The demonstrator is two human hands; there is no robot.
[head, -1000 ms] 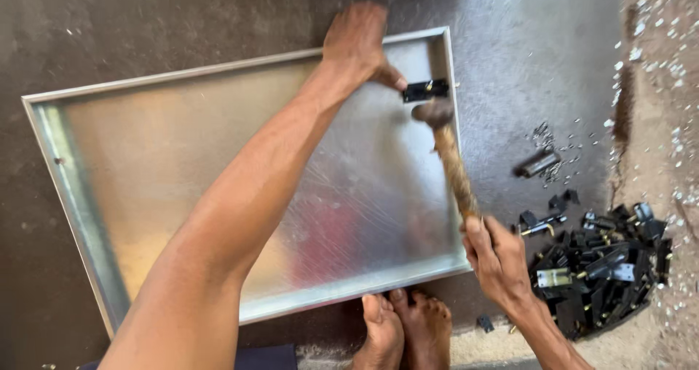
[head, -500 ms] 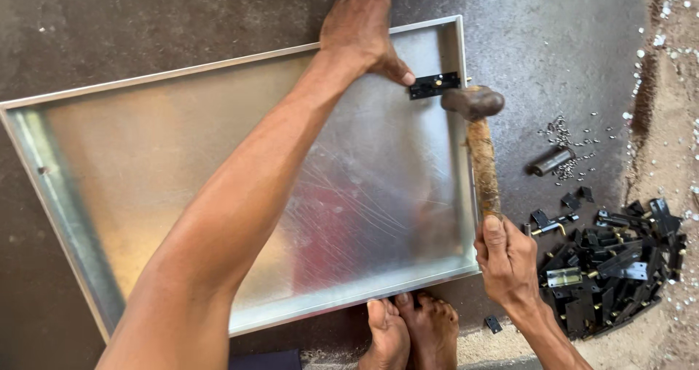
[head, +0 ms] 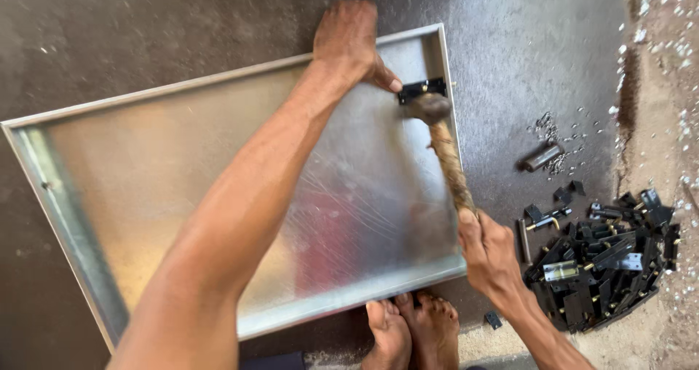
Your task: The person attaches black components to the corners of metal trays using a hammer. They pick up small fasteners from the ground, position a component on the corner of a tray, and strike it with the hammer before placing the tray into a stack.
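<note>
A shallow sheet-metal tray point(head: 145, 195) with raised edges lies on the dark floor. My left hand point(head: 349, 39) reaches across it and pinches a small black hinge point(head: 422, 88) against the tray's right rim. My right hand point(head: 489, 257) grips the wooden handle of a hammer point(head: 450, 162). The hammer's head point(head: 429, 108) is blurred and sits right at the hinge.
A pile of several black hinges point(head: 601, 261) lies on the floor right of the tray. Small screws and a metal cylinder point(head: 542, 155) are scattered above the pile. My bare feet point(head: 411, 333) rest at the tray's near edge. Pale grit covers the floor at far right.
The hammer head swung out to the right of the hinge, then came back down onto it. My left hand kept holding the hinge at the rim.
</note>
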